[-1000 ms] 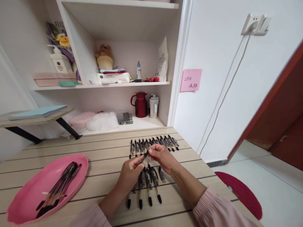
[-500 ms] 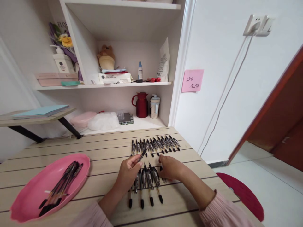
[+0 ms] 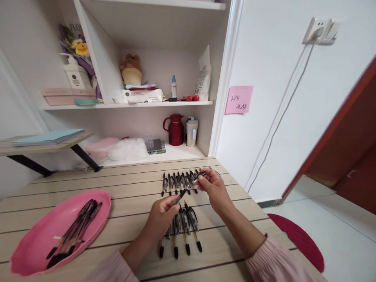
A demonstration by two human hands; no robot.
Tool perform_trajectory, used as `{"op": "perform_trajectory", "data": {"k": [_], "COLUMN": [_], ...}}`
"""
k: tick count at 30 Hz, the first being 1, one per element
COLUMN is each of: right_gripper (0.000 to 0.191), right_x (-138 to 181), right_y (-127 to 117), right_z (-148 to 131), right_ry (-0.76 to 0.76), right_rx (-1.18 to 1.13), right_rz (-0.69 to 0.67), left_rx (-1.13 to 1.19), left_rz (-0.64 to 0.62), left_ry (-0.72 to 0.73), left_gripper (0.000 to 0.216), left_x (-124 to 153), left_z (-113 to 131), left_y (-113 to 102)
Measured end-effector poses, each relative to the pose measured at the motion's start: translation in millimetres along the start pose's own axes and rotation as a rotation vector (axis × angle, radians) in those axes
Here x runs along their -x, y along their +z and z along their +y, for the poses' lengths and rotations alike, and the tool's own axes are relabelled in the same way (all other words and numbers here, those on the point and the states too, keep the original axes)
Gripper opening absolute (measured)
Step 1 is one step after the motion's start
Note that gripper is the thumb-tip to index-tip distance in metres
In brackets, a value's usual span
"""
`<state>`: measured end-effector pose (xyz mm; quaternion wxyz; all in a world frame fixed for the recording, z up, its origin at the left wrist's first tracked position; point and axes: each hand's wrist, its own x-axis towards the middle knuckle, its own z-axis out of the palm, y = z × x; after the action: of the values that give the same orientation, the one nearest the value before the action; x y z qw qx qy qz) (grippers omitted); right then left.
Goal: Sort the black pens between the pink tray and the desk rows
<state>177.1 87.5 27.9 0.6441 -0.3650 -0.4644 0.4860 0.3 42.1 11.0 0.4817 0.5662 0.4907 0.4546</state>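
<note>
Head — snug left grip (image 3: 161,213): pen (image 3: 181,195); right grip (image 3: 214,188): cap (image 3: 199,177)

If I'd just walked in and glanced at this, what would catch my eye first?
Probably the bright pink tray at the table's left, with black pens lying in it. Next, near the centre, the left hand holds a pen, and the right hand what looks like a pen cap. Behind, a dark red jug stands on the lower shelf.

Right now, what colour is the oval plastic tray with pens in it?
The tray is pink, in the head view.
</note>
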Motion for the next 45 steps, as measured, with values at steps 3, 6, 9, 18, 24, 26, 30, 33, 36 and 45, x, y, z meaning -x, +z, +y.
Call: {"op": "perform_trajectory", "data": {"k": [3,6,9,18,24,26,30,33,36,45], "right_gripper": [0.034,0.033,0.031,0.026,0.024,0.024,0.025,0.027,0.030,0.043], "right_x": [4.3,5.9,4.8,12.2,19.6,20.7,22.9,24.8,27.1,29.2], "right_y": [4.3,6.2,5.2,8.8,16.6,18.0,21.1,24.4,27.3,18.5], "right_z": [0.8,1.0,-0.5,1.1,13.8,15.3,15.9,16.0,15.8,9.5], "right_ry": [-0.013,0.002,0.007,0.051,0.139,0.142,0.126,0.137,0.152,0.177], "right_rx": [-0.007,0.008,0.007,0.069,0.060,0.035,0.006,-0.002,0.000,0.145], "right_rz": [-0.021,-0.042,-0.038,-0.156,-0.236,-0.231,-0.212,-0.209,-0.210,-0.231], "left_rx": [-0.027,-0.056,-0.076,-0.104,-0.156,-0.141,-0.108,-0.143,-0.184,-0.445], "left_rz": [0.002,-0.005,-0.006,-0.027,-0.016,-0.005,0.050,0.081,0.088,0.270], "left_ry": [0.017,0.028,0.034,0.065,0.080,0.079,0.102,0.128,0.154,0.301], "left_gripper": [0.040,0.041,0.041,0.038,0.036,0.034,0.030,0.027,0.026,0.028], "left_x": [0.6,1.0,1.7,1.9,2.5,2.4,0.7,-0.4,0.4,3.7], "left_z": [0.0,0.3,1.4,2.9,2.3,1.6,-4.5,-12.4,-16.5,22.2], "left_y": [0.4,-0.3,-0.8,0.2,-0.7,-0.2,0.6,0.4,0.4,-32.7]}}
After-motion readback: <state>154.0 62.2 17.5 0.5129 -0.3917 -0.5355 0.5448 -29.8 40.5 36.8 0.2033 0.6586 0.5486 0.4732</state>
